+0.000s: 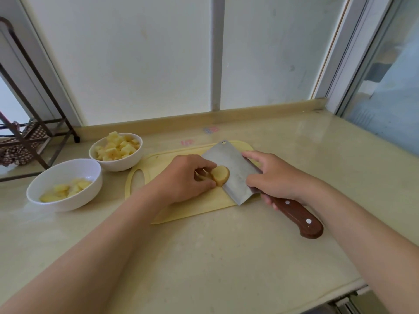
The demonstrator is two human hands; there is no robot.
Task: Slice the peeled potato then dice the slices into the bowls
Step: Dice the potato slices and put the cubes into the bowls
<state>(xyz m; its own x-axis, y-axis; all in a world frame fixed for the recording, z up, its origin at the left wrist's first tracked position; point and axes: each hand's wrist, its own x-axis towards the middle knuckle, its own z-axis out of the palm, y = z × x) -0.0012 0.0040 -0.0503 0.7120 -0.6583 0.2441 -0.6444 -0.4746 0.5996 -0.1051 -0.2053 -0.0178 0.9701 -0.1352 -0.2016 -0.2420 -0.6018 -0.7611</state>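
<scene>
A peeled potato piece (pixel 220 175) sits on the pale yellow cutting board (pixel 158 164). My left hand (pixel 183 177) grips it from the left, fingers curled around it. My right hand (pixel 275 177) holds a cleaver (pixel 231 171) by its brown wooden handle (pixel 297 215), index finger along the blade's spine. The blade stands against the potato's right cut face. Two white bowls stand left of the board: the far bowl (pixel 116 152) is heaped with diced potato, the near bowl (pixel 64 184) holds a few pieces.
A beige countertop (pixel 215 257) spreads toward me, with its front edge at the lower right. A low backsplash and frosted window panels stand behind the board. A dark metal rack (pixel 34 132) with checked cloth is at the far left.
</scene>
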